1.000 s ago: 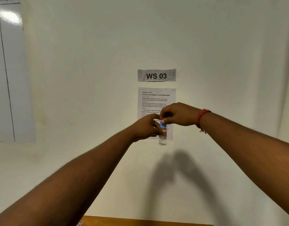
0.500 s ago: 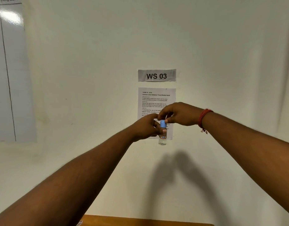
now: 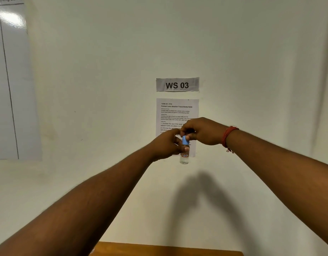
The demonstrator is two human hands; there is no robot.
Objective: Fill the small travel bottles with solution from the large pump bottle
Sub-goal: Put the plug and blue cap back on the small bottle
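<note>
Bottle: we hold the small clear bottle point(image 3: 184, 158) upright in the air before the wall point(image 3: 104, 89), well above the bench point(image 3: 166, 249) edge at the bottom of the view.
Left hand: our left hand point(image 3: 166, 145) grips the bottle's upper body, fingers point(image 3: 185, 149) curled round it.
Right hand: our right hand point(image 3: 203, 131) pinches the blue cap point(image 3: 185, 140) from above.
Cap: on the bottle's neck; whether it is screwed tight we cannot tell.
Wall: a "WS 03" sign point(image 3: 177, 84) above a task sheet point(image 3: 178, 111), behind our hands.
Wrist: a red thread point(image 3: 228, 135) on the right.

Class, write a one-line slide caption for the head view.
Left hand holds a small clear bottle upright while right hand pinches its blue cap, below the WS 03 sign.
</note>
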